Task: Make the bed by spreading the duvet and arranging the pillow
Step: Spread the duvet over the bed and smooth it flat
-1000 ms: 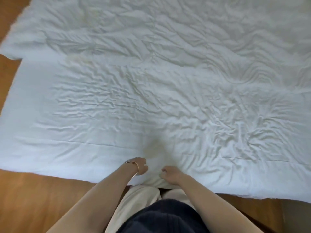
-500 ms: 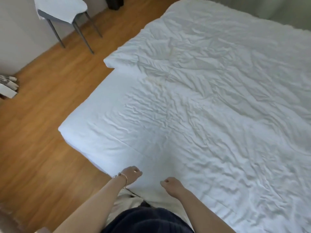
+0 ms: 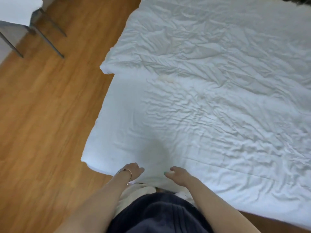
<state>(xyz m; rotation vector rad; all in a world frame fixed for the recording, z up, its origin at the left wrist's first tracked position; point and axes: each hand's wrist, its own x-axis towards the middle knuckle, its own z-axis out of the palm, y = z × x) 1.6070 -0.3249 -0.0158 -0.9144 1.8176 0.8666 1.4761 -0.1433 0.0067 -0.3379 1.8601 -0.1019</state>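
Observation:
A white, wrinkled duvet point(image 3: 210, 101) lies spread over the bed and fills most of the view. Its near edge hangs just in front of my body. My left hand point(image 3: 133, 170), with a thin bracelet on the wrist, sits on that near edge; the thumb lies on top and the fingers curl down into the cloth. My right hand point(image 3: 178, 175) hovers beside it on the same edge, its thumb and fingers loosely spread and holding nothing. A folded duvet corner point(image 3: 107, 68) juts out at the bed's left side. No pillow is in view.
Wooden floor point(image 3: 47, 115) runs along the left of the bed. A grey-legged chair point(image 3: 42, 31) with something white on its seat stands at the upper left. Something dark point(image 3: 294, 0) shows at the top right edge.
My view has swung left, bringing the floor and chair into sight. My right hand has loosened from a fist on the duvet edge to relaxed fingers. Both hands stay at the near edge.

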